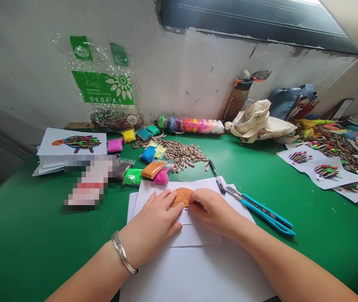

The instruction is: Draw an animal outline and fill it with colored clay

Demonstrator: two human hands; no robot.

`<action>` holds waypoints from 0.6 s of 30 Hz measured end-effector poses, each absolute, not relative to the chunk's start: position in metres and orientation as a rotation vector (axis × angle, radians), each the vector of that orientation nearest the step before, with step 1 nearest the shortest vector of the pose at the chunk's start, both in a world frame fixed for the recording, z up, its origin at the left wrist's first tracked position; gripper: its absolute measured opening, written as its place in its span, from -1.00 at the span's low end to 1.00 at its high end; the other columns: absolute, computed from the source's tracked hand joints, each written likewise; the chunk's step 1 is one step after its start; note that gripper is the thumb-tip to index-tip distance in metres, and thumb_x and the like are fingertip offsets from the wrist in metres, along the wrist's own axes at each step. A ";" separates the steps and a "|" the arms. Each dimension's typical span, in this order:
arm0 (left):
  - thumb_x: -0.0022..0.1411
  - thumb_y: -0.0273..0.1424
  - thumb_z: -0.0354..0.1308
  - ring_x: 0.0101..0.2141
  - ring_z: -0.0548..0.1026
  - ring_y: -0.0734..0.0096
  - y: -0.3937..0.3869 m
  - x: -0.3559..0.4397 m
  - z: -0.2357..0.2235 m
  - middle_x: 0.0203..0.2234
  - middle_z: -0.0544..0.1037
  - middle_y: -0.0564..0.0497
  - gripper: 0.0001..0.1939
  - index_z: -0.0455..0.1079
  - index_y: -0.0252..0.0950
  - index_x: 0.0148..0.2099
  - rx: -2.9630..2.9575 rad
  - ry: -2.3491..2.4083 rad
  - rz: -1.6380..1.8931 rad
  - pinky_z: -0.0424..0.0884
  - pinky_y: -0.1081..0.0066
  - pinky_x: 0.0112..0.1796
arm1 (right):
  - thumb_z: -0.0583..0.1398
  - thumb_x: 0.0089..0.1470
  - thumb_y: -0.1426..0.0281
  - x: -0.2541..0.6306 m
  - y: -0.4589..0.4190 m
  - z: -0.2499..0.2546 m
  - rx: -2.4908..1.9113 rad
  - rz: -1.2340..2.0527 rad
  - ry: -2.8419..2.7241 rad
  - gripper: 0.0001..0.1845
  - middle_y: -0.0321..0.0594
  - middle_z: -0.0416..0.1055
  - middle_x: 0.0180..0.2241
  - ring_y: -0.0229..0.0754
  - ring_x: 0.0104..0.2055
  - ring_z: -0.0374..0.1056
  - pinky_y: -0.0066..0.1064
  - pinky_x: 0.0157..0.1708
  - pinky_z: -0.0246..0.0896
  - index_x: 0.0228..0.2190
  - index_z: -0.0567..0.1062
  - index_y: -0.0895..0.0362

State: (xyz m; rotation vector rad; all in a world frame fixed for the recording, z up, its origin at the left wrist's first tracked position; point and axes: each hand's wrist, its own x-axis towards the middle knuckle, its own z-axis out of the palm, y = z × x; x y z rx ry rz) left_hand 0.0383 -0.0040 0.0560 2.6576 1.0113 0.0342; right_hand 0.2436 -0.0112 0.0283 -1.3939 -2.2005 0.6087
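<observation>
An orange-brown piece of clay lies on the white sheets, between the two hands; I take it as the centre of the clock, with the wall at twelve. The left hand has its grip unclosed: the fingers are spread, with tips at the nine o'clock edge of the clay. The right hand curls its fingers together at the three o'clock edge; whether this grip pinches the clay, I cannot tell.

The piece looks flat, and I judge it light, soft and a little sticky, so it should dent or stretch easily. It would be best to hold it by the rim with flat fingertips, or to support it from below.

The green bench appears smooth, while the sheets could slide on it. A pen lies near two o'clock and a blue cutter just past three. Sunflower seeds are scattered at twelve, and a bottle leans at one, near the wall, whose paint is rough beneath the dark frame.
</observation>
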 end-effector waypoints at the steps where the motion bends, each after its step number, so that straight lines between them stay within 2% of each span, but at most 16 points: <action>1: 0.32 -0.40 0.04 0.18 0.20 -0.07 -0.004 0.038 0.056 0.14 0.33 -0.21 -0.64 0.34 -0.25 0.14 2.658 1.013 0.028 0.20 -0.13 0.12 | 0.07 0.09 0.58 0.243 -0.011 0.028 -1.365 0.592 -2.203 -0.78 -0.34 0.26 -0.54 -0.29 -0.48 0.09 -0.47 -0.47 -0.09 -0.54 0.27 0.12; 18: 0.28 -0.43 0.07 0.16 0.23 -0.04 -0.004 0.040 0.058 0.13 0.34 -0.20 -0.61 0.35 -0.24 0.15 2.640 1.010 0.059 0.19 -0.13 0.13 | 0.09 0.06 0.62 0.248 -0.010 0.034 -1.486 0.671 -2.202 -0.79 -0.31 0.31 -0.50 -0.28 -0.45 0.14 -0.47 -0.44 -0.07 -0.54 0.27 0.14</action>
